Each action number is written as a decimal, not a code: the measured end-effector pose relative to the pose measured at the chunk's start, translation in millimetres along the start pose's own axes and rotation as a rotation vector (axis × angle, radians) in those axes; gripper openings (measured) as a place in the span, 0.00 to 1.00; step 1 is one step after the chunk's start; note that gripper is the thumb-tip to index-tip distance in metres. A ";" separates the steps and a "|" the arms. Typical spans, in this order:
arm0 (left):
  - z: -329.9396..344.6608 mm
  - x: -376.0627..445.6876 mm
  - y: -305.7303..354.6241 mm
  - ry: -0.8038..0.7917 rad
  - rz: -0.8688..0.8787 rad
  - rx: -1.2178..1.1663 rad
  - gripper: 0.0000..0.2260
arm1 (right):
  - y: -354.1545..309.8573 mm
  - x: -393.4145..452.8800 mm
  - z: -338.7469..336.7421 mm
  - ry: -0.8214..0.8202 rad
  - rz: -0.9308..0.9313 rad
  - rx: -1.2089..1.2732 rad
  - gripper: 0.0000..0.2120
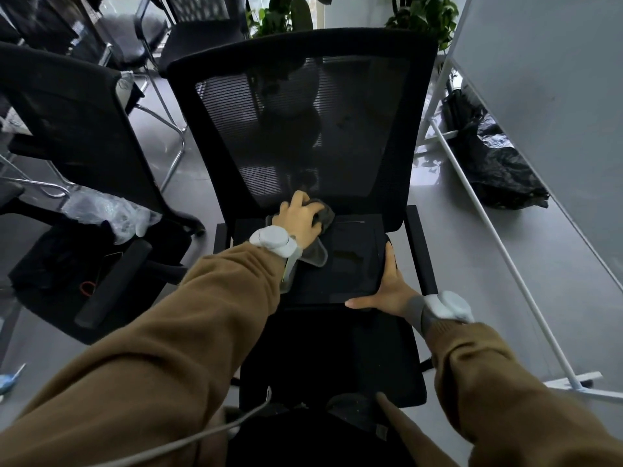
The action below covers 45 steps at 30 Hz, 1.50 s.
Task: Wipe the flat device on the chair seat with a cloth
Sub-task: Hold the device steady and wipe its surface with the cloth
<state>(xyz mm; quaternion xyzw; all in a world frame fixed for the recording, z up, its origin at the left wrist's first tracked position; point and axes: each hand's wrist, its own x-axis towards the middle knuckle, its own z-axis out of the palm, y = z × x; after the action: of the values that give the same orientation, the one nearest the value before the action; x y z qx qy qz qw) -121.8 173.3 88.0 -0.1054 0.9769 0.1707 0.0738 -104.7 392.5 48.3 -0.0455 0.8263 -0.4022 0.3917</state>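
1. Over on the left, I see a second black chair [77,136] with a crumpled clear plastic bag [108,210] on its seat; what the bag holds, I cannot make out.
2. Left hand [300,219] lies palm down, fingers spread and curled over a grey cloth [317,241], pressing it on the far left corner of the flat device [350,264]. The hand and its sleeve hide much of the cloth.
3. The flat device lies dark on the dark chair seat [337,348], near the mesh backrest [303,123]; its edges blur into the seat. Its long axis seems to run left to right, though I cannot be sure.
4. Right hand [392,293] grips the device's near right corner, thumb along the front edge, fingers up the right side.
5. Right of the chair, a white board stand [499,251] crosses the floor, and a black bag [495,163] lies behind it, contents hidden.
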 end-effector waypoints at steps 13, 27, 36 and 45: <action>14.2 -89.2 -5.8 -0.186 0.222 0.059 0.19 | 0.0 -5.1 1.0 0.003 -0.033 0.015 0.73; 18.6 -111.9 -24.0 -0.297 0.379 0.017 0.19 | -1.7 -5.5 -0.5 -0.001 -0.064 0.043 0.72; 4.0 -49.3 -4.2 -0.238 0.229 -0.033 0.18 | -1.1 -2.0 -0.7 0.000 -0.041 0.023 0.72; -5.1 2.5 22.3 -0.081 0.044 0.042 0.14 | -0.9 0.0 -0.9 -0.004 -0.009 -0.009 0.74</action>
<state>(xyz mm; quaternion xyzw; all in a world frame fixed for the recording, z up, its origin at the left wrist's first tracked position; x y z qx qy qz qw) -130.0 191.5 99.4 -0.0754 0.9785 0.1561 0.1115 -105.5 392.5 49.2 -0.0518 0.8270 -0.4003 0.3914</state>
